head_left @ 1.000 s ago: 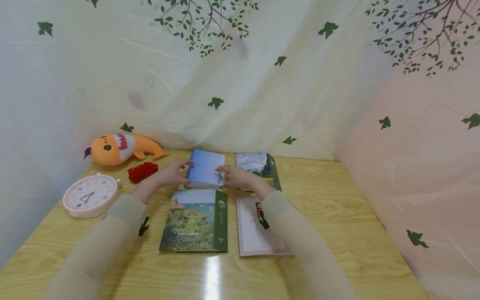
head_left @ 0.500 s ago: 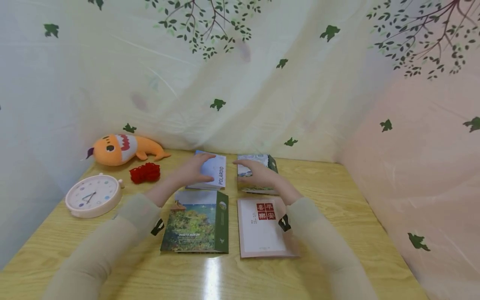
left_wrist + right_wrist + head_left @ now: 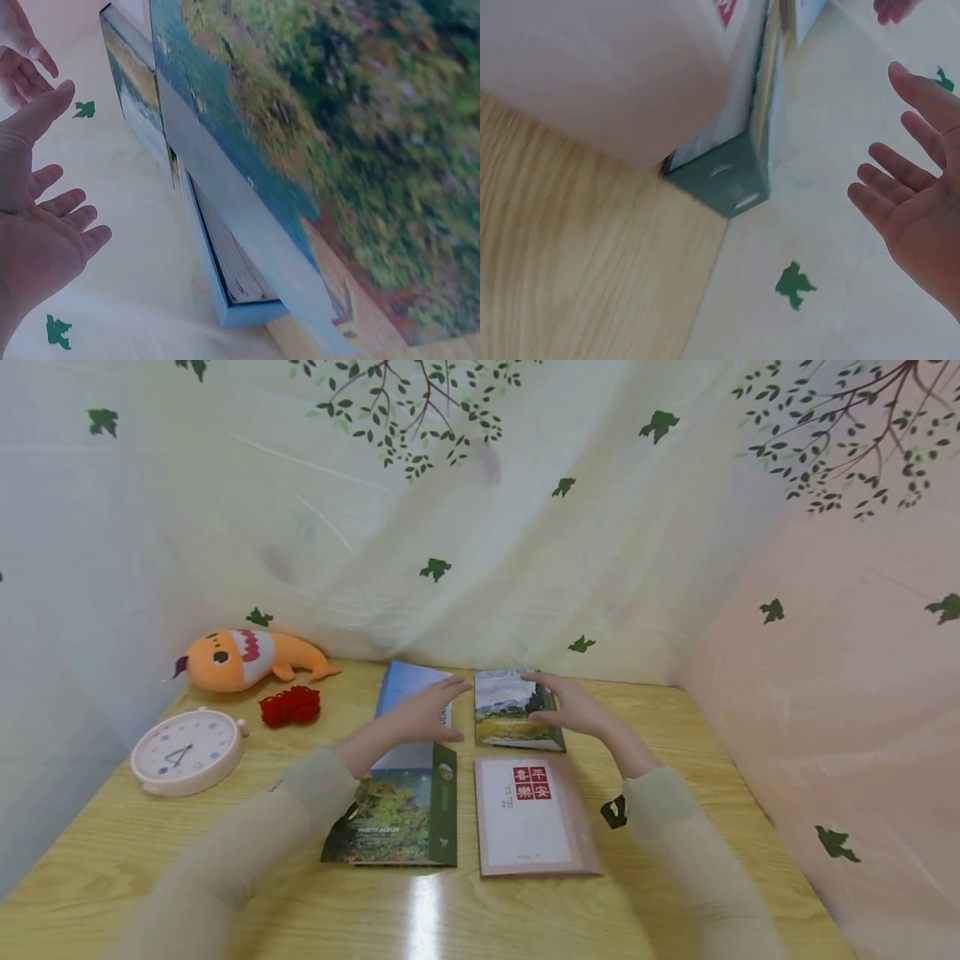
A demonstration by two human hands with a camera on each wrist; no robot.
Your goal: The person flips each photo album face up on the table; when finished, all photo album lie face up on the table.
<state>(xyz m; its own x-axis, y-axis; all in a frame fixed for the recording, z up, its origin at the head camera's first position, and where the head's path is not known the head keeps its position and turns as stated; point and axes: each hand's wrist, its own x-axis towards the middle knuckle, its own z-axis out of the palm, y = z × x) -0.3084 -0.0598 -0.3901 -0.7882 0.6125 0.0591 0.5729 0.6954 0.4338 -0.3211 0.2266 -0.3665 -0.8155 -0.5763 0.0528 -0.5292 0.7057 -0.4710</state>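
Observation:
My left hand [image 3: 420, 714] hovers over the blue album [image 3: 397, 685] at back left, fingers extended and nothing in them; it hides much of that cover. Over the right side of the landscape-covered album [image 3: 502, 714] at back right is my right hand [image 3: 581, 708], its fingers spread and holding nothing. In front lie a green-spined photo album [image 3: 393, 810] on the left and a pink-and-white album with red characters [image 3: 528, 827] on the right. Both wrist views show bare palms, the left hand [image 3: 45, 232] and the right hand [image 3: 919, 195], apart from the albums.
On the left of the wooden table [image 3: 697, 827] are an orange plush shark [image 3: 232, 658], a bundle of red yarn [image 3: 291, 706] and a pink round clock [image 3: 187, 752]. Leaf-printed curtain [image 3: 510, 552] stands behind the albums.
Both hands have moved to the right; the left has left the blue album's edge, and the right has crossed from that album to the landscape one. The blue album has straightened slightly.

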